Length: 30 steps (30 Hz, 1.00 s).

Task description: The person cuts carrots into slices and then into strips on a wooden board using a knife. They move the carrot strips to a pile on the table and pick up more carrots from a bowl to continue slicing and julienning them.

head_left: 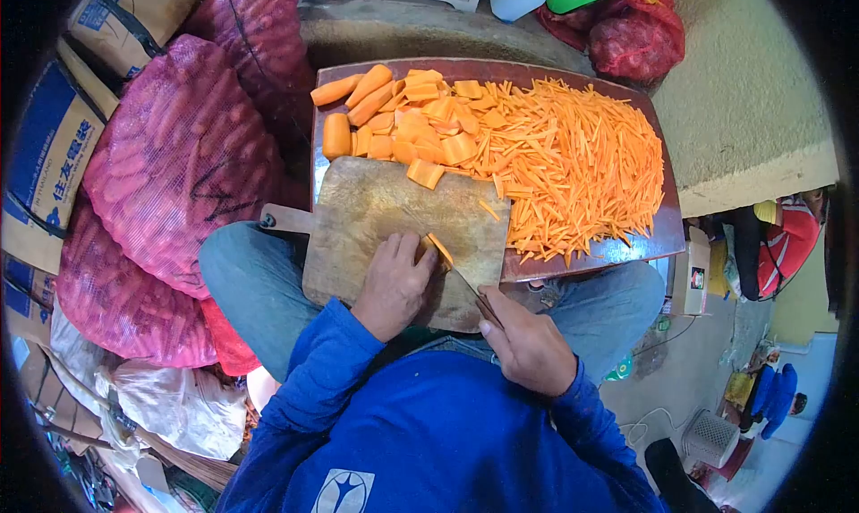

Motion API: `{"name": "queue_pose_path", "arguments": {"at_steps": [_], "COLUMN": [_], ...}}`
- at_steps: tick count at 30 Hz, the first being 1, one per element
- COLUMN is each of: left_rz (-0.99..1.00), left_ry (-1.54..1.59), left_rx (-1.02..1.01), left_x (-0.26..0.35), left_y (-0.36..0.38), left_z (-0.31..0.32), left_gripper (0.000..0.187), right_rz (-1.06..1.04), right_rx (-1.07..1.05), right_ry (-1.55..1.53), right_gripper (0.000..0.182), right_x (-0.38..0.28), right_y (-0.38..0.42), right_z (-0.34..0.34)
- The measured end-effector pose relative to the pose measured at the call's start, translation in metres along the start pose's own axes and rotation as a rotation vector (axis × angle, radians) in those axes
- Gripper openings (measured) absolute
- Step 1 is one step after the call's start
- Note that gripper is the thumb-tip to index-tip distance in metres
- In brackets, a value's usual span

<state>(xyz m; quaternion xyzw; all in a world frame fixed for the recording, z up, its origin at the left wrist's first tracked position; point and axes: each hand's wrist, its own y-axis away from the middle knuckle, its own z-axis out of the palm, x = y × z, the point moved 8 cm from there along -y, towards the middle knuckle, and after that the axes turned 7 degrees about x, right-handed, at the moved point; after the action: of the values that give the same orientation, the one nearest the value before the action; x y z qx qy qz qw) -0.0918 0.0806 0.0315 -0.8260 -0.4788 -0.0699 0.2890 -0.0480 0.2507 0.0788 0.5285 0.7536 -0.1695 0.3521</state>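
A worn wooden cutting board (358, 200) lies over the near edge of a dark red table (528, 267). My right hand (528, 343) is closed round the handle of a knife (467, 289), whose blade points up and left onto the board. Beside the blade tip stands a thin carrot piece (437, 247). My left hand (396, 280) rests on the board with its fingers bent together just left of that piece; what lies under the fingertips is hidden. Beyond the board are carrot chunks (420, 132), and a large heap of carrot sticks (591, 164) spreads to the right.
Large pink mesh sacks (183, 164) and cardboard boxes (54, 155) stand at the left. A red net bag (635, 43) sits behind the table. A concrete ledge (752, 92) is at the right. Farther off at lower right are a person in blue (777, 397) and a basket (711, 437).
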Motion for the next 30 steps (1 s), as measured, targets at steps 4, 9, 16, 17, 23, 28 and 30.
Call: {"name": "queue_pose_path", "arguments": {"at_steps": [4, 9, 16, 17, 23, 28, 30], "left_rz": [-0.001, -0.025, -0.03, -0.022, -0.021, -0.073, -0.039], "left_ry": [-0.006, 0.024, 0.038, 0.038, 0.105, 0.165, 0.126], "left_rx": [-0.003, -0.007, -0.029, -0.039, -0.1, -0.12, -0.103], "left_x": [0.0, -0.002, -0.006, -0.005, -0.007, -0.012, -0.009], "left_y": [0.001, 0.0, 0.004, 0.003, 0.003, 0.006, 0.003], "left_z": [-0.001, -0.001, 0.003, 0.001, -0.003, -0.005, -0.005], "left_gripper": [0.032, 0.038, 0.04, 0.04, 0.048, 0.057, 0.046], "right_rz": [0.071, -0.04, 0.038, 0.071, -0.024, 0.013, 0.063], "right_rx": [-0.045, -0.03, -0.031, -0.032, -0.022, -0.053, -0.056], "right_ry": [0.016, -0.042, -0.035, -0.036, -0.036, -0.016, 0.043], "right_gripper": [0.037, 0.033, 0.032, 0.032, 0.031, 0.031, 0.031], "right_x": [0.007, 0.003, -0.004, -0.002, 0.002, -0.01, -0.006], "right_y": [-0.024, -0.049, -0.027, -0.028, -0.057, -0.026, -0.027], "right_z": [0.014, 0.013, 0.01, 0.014, 0.018, 0.012, 0.017]}}
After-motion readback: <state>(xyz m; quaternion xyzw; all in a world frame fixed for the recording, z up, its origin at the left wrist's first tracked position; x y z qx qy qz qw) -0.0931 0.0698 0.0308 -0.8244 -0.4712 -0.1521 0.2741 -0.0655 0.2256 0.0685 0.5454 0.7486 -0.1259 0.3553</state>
